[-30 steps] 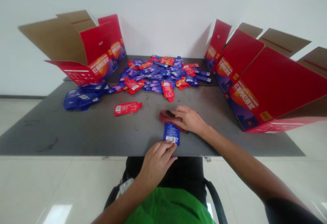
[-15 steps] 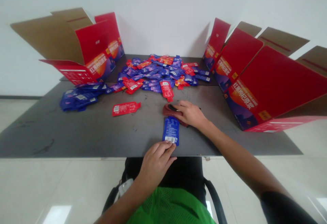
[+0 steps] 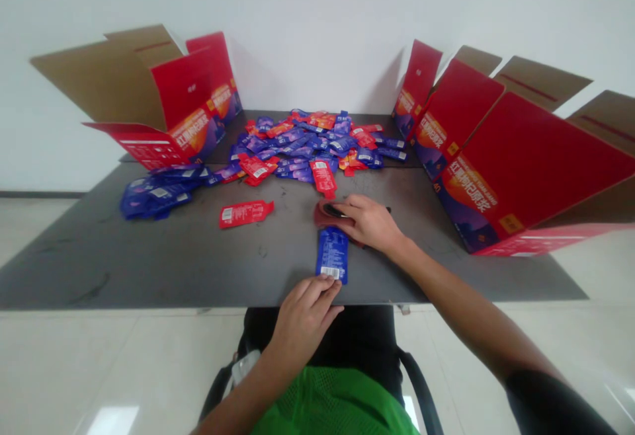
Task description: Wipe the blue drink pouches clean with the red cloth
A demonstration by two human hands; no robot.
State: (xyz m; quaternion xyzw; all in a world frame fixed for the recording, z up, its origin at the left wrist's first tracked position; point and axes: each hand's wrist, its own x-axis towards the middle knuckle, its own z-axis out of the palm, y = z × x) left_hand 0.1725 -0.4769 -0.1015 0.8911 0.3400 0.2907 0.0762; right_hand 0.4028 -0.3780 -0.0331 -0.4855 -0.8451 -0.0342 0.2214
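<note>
A blue pouch (image 3: 332,251) with a barcode lies flat near the table's front edge, its printed back facing up. The fingertips of my left hand (image 3: 310,299) rest on its lower edge, fingers stretched out. My right hand (image 3: 370,222) is closed over a reddish-brown cloth (image 3: 323,214) at the pouch's top end, which the cloth covers. A slim black object (image 3: 335,210) is under my right fingers; its kind is unclear. Just beyond the cloth lies a red pouch (image 3: 323,178), and another red pouch (image 3: 247,213) is farther left.
Several blue and red pouches form a pile (image 3: 307,141) at the back. A stack of blue pouches (image 3: 155,192) lies at the left. Open red cartons stand on the left (image 3: 186,104) and right (image 3: 496,184). The table's front edge (image 3: 149,307) is close to my lap.
The view has tilted slightly, so the background sits a little lower. My right hand and the cloth have barely moved. My left hand stays on the pouch's lower edge.
</note>
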